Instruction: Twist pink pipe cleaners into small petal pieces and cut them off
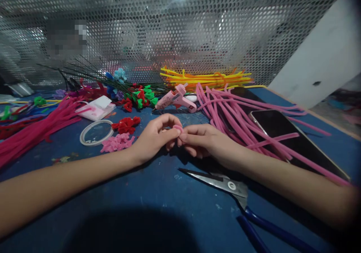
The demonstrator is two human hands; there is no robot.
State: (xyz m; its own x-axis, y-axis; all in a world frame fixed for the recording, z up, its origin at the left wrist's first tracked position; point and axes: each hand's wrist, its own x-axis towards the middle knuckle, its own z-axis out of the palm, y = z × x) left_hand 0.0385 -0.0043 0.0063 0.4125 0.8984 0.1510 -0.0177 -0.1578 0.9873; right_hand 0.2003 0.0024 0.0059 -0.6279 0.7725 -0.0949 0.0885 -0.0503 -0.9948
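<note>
Pinching a small pink chenille piece [177, 128] in front of the glue gun [180, 98], we enter: left hand [158, 134], thumb and fingers closed on it; right hand [207, 140], fingertips closed at its side. Item: our scissors [225, 183], nearer us than the glue gun, to its right. Item: pink stems [234, 113], right of the glue gun, some across a dark-screened device [290, 132]. Item: yellow-and-orange stems [205, 79], behind it. Item: white ring [81, 138], red cluster [126, 125], pink cluster [117, 143], left of it, nearer us.

blue table [152, 185] | scissors [221, 183] | glue gun [177, 98] | white ring [81, 136] | pink strips [239, 123]
</note>
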